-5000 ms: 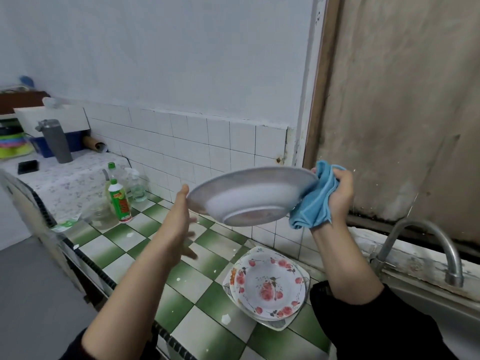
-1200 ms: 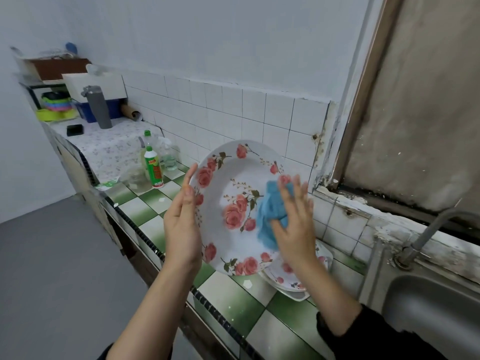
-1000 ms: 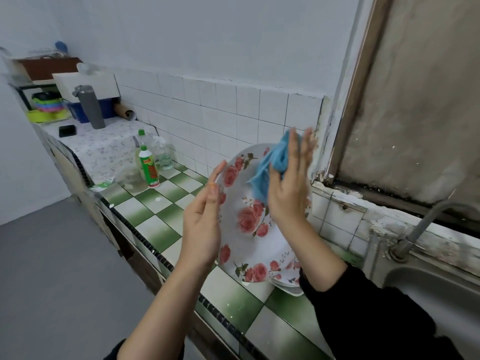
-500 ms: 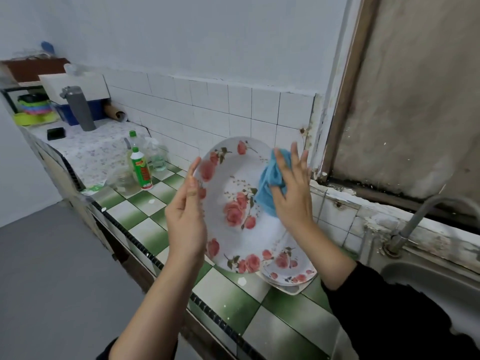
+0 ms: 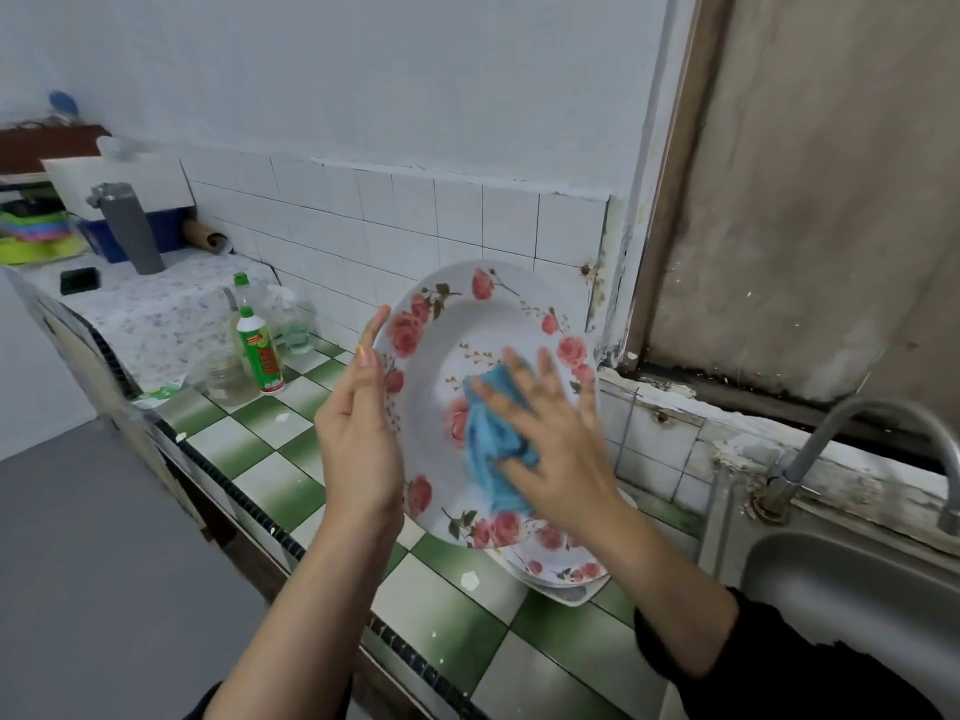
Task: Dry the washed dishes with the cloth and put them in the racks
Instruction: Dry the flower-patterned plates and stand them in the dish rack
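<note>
Lime and pink plastic bowls (image 5: pixel 32 235) sit stacked at the counter's far left end, beside a matte grey cylindrical flask (image 5: pixel 130 231) standing on a pale flower-printed covering (image 5: pixel 156 317). Where that covering ends, the counter (image 5: pixel 447 610) turns to glossy green-and-white checked tiles edged with a dark beaded strip. Near its back edge stand a squat clear glass jar (image 5: pixel 227 380), a white squeeze bottle (image 5: pixel 260 350) with a green cap, and a see-through spray bottle (image 5: pixel 292 322). The squeeze bottle's label is green, red and yellow, its writing too blurred to read.

Above the counter's front edge the left hand (image 5: pixel 358 439) stands edge-on with straight fingers laid against the left rim of a round white plate (image 5: pixel 467 324). That plate is tilted nearly upright, smooth and shiny, ringed with pink roses and thin leafy sprigs. A soft, crumpled blue cloth (image 5: pixel 491 444) lies on its face, pressed there by the right hand (image 5: pixel 556 449), fingers spread flat and not curled round anything. Below, more rose-patterned plates (image 5: pixel 566 571) lie stacked on the tiles. At the right end are a brushed steel sink (image 5: pixel 852 605) and a curved metal tap (image 5: pixel 883 405).
</note>
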Available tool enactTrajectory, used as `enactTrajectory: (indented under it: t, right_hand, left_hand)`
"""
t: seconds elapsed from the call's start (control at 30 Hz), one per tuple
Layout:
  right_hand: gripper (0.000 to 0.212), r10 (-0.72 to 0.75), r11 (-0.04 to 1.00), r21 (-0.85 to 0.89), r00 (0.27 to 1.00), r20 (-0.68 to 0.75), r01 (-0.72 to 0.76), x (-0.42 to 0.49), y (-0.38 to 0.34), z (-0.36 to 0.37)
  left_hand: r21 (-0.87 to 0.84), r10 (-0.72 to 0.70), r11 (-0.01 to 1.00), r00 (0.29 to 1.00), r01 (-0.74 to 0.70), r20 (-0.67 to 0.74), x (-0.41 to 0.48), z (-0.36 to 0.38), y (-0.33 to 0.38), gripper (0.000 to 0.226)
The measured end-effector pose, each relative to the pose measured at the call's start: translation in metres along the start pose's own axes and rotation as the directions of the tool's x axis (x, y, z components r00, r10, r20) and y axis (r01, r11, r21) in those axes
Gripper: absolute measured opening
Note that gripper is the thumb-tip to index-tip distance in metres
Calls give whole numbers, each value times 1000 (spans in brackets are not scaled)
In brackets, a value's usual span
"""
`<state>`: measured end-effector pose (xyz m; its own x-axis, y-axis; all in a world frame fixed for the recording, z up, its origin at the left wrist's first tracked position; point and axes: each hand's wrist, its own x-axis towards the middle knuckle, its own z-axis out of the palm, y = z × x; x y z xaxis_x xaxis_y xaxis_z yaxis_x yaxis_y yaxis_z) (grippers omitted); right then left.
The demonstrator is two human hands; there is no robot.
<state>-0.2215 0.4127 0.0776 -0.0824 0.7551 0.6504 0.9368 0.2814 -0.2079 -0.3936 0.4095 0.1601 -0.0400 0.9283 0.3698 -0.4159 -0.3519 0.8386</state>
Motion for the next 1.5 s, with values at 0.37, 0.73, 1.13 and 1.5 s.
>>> enactTrajectory:
  t: [0.37, 0.73, 1.13, 1.5]
  right_hand:
    - [64, 123, 901, 433, 961, -248, -3, 45, -52, -6]
    - [72, 382, 924, 134, 874, -301, -358, 30, 33, 0]
    - [59, 8, 994, 107, 1000, -2, -8, -33, -47, 32]
    - [66, 395, 903, 345, 814, -426, -258, 45, -36, -14]
  left_hand:
    - [22, 3, 1000, 994, -5, 109, -5, 26, -22, 34]
    - [117, -2, 993, 994, -11, 113, 6, 2, -26, 33]
    - [-64, -79, 994, 993, 85, 88, 5, -18, -17, 30]
    - [60, -8, 998, 971, -7, 239, -15, -7, -12, 29]
